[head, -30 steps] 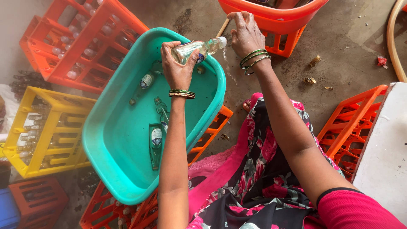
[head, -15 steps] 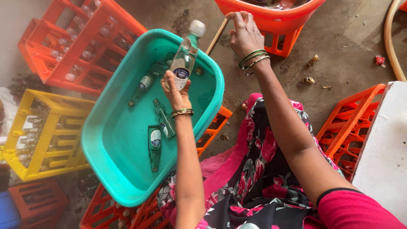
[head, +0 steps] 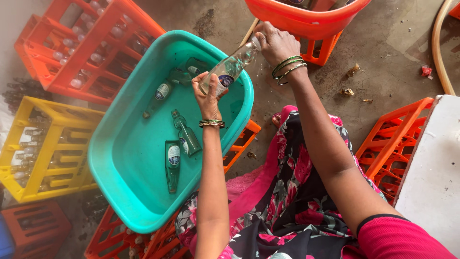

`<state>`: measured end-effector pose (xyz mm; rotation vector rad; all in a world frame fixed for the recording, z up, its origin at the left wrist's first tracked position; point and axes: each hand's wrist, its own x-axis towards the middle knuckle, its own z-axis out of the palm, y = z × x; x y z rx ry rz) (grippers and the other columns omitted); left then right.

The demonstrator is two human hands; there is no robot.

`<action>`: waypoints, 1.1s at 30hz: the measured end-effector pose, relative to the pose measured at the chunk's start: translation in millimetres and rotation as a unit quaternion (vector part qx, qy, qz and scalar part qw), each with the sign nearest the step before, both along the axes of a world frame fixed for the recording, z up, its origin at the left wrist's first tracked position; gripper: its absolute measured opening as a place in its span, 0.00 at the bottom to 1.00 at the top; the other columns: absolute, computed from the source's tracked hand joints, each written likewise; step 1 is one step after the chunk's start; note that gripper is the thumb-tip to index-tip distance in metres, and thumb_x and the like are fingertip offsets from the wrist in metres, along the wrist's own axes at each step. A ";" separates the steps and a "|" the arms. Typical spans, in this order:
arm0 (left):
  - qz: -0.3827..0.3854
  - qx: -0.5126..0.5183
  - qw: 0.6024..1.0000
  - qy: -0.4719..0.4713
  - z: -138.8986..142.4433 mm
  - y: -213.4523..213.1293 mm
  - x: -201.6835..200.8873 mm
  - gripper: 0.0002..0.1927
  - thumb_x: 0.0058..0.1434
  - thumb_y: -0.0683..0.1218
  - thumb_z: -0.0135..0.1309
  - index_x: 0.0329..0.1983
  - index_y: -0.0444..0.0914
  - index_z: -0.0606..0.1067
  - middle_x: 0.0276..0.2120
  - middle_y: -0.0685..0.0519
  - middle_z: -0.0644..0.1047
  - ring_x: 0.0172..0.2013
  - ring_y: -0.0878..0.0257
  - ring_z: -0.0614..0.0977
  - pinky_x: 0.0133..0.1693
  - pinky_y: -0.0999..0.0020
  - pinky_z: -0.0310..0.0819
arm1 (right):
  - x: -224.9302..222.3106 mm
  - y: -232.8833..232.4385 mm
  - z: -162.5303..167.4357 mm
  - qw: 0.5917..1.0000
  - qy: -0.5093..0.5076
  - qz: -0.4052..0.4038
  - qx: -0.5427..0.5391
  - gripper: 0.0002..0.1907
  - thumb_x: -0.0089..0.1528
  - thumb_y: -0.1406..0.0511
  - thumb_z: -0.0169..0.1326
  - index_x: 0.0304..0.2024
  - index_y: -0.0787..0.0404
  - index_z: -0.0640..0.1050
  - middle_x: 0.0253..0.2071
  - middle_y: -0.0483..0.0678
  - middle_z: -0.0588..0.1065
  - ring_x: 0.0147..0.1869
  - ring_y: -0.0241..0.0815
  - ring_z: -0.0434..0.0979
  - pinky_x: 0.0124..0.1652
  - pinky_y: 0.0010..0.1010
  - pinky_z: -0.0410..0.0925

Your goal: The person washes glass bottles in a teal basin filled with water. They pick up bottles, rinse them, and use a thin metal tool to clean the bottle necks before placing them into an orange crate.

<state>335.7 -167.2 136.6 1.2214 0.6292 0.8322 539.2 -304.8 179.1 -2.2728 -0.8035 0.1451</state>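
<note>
The left hand [head: 209, 92] grips the base of a clear glass bottle [head: 231, 67] tilted over the teal tub [head: 125, 182], neck toward one o'clock. The right hand [head: 274, 42] closes around the bottle's mouth and a wooden stick [head: 249, 32]. Four green bottles [head: 173, 163] lie in the tub.

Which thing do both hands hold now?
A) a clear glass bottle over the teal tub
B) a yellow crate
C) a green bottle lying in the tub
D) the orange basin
A: the left hand grips the base of the clear bottle and the right hand grips its neck, above the teal tub.
</note>
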 end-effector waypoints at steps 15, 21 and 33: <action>-0.081 0.146 0.986 -0.016 14.8 -1.2 4.8 0.30 0.56 0.49 0.72 0.54 0.38 0.67 0.48 0.52 0.72 0.49 0.65 0.78 0.52 0.69 0.80 | 7.5 -7.8 -13.0 0.999 -0.031 0.006 -0.002 0.12 0.67 0.62 0.46 0.47 0.48 0.81 0.39 0.50 0.81 0.45 0.56 0.81 0.42 0.51 0.70; -0.089 0.141 0.986 -0.013 20.3 -3.4 5.7 0.31 0.55 0.51 0.72 0.53 0.39 0.67 0.47 0.52 0.73 0.48 0.64 0.80 0.52 0.68 0.82 | 6.3 -9.9 -9.6 1.000 -0.029 0.006 0.000 0.12 0.68 0.61 0.47 0.47 0.49 0.81 0.39 0.50 0.81 0.44 0.56 0.81 0.41 0.52 0.70; -0.103 0.198 0.975 0.013 46.5 0.3 7.3 0.30 0.56 0.51 0.72 0.53 0.39 0.67 0.48 0.53 0.69 0.50 0.64 0.78 0.54 0.68 0.81 | 4.8 -8.8 -8.3 0.999 -0.032 0.001 0.003 0.12 0.68 0.61 0.47 0.47 0.48 0.81 0.37 0.52 0.81 0.44 0.57 0.81 0.41 0.53 0.69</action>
